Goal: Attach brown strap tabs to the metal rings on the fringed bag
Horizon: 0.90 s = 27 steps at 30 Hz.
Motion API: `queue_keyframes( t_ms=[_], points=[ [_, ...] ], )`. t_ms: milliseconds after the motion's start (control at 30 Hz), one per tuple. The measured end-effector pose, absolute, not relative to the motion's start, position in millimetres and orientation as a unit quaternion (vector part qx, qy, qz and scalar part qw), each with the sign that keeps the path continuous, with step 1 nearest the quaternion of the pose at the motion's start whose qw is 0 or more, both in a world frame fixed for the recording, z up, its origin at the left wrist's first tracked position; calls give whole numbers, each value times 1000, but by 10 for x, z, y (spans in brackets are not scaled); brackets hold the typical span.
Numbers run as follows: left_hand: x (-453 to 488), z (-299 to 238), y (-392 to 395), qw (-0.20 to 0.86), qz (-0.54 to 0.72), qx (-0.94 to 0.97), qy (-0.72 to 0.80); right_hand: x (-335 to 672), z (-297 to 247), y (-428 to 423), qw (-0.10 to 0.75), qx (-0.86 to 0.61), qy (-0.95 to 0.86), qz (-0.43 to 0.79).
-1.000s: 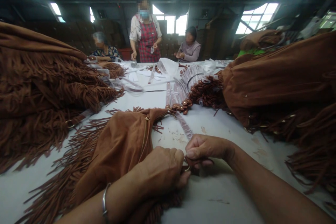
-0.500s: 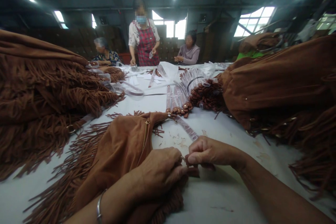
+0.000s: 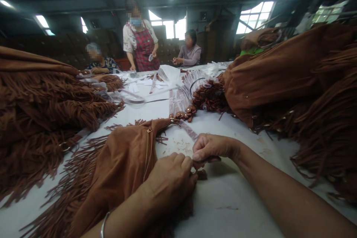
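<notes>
A brown suede-like bag point(image 3: 122, 156) with long fringe and a gold zipper lies in front of me, partly under my left arm. My left hand point(image 3: 174, 174) is closed at the bag's near right corner; its fingertips hide most of what they pinch. Touching it, my right hand point(image 3: 213, 148) is closed on the brown end of a strap. That strap point(image 3: 188, 129), wrapped in clear plastic, runs from a metal clasp point(image 3: 174, 120) at the bag's far corner towards my right hand. A brown tab point(image 3: 202, 174) shows just below the fingers.
Piles of brown fringed bags stand at left point(image 3: 41, 96) and right point(image 3: 279, 70). Several plastic-wrapped straps point(image 3: 180, 106) lie beyond the bag, beside a larger strap bundle point(image 3: 208, 93). Across the white table point(image 3: 223, 208) are a person in a checked apron point(image 3: 143, 46) and two seated people.
The whole view has shifted, so things sit further left. My hands have drawn closer together, and the metal piece seen between them is now mostly covered by fingers.
</notes>
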<state>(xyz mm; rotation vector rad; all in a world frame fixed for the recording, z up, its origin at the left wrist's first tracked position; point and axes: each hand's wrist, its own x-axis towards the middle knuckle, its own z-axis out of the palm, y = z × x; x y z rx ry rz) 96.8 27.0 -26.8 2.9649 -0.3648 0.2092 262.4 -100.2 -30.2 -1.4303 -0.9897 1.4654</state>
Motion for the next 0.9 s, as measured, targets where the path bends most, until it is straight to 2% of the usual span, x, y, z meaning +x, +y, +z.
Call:
queue_keyframes(
  t_ms=[200,433,500,633,767,900],
  points=[
    [1017,-439,417,38,150,978,-140,2466,-323,-1035,447,-621,-382,519],
    [1006,-498,522,75,108,988,-78,2323,-377,-974,450,-640,-395,481],
    [1008,-466,554,135,91,984,-66,2347,-374,-970,451,-637,-400,480],
    [1002,-356,612,362,41,930,-47,2431,-329,-997,473,-641,-393,458],
    [979,-312,573,543,-26,838,-53,2435,-286,-1025,471,-638,-401,459],
    [957,-336,531,661,-32,749,-25,2288,-270,-1009,481,-590,-417,497]
  ],
)
